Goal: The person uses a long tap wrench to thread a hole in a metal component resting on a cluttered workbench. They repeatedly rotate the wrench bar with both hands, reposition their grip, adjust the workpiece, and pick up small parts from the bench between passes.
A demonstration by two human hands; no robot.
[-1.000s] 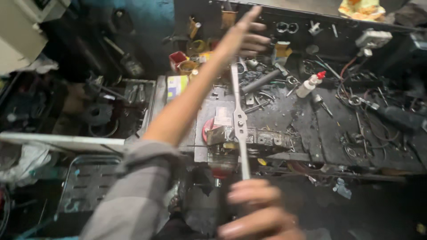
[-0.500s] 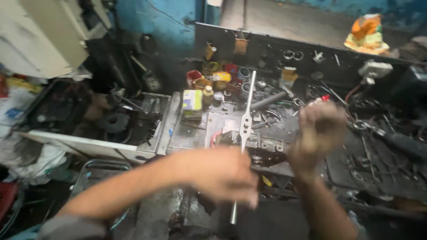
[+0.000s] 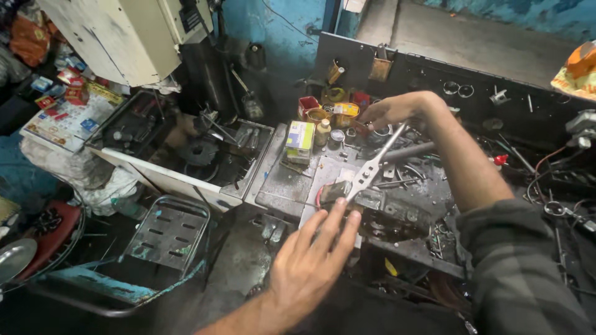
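Cluttered workbench crowds me with tins and loose parts. My right hand grips the far end of the tap wrench; my left hand is spread, its fingertips touching the near end. A yellow box stands just left; the bench's near edge drops to dark floor.

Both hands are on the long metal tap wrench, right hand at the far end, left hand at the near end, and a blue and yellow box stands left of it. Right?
Nearly. The head view shows the right hand at the far end of the tap wrench and the left hand at the near end, but the box is green and yellow, not blue.
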